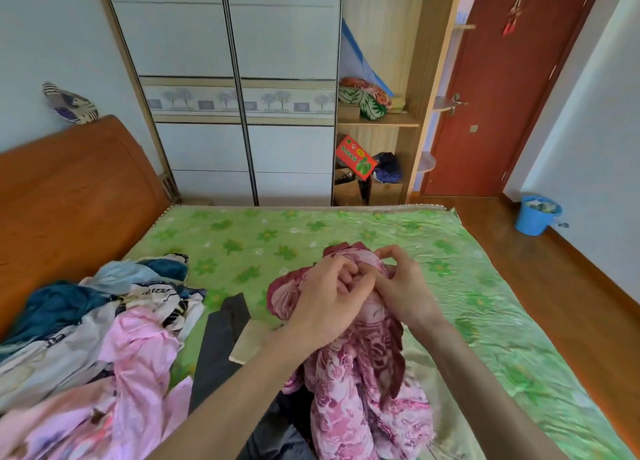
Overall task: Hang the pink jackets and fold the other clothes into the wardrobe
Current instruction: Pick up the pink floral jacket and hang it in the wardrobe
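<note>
A maroon-and-pink floral garment (353,373) is bunched up above the bed's near middle, hanging down toward me. My left hand (322,300) grips its upper part with curled fingers. My right hand (403,286) pinches the same fabric right beside it, the two hands touching. A light pink jacket (138,359) lies at the left in a pile of clothes (86,307) of blue, white and printed pieces. Dark grey trousers (221,342) lie between the pile and my arms. The wardrobe (239,89) stands beyond the bed, its sliding doors closed.
The bed has a green flowered sheet (346,231) and an orange wooden headboard (69,196) at the left. Open wardrobe shelves (377,123) at the right hold folded fabrics and boxes. A red-brown door (502,96) and a blue bucket (536,213) stand on the wooden floor.
</note>
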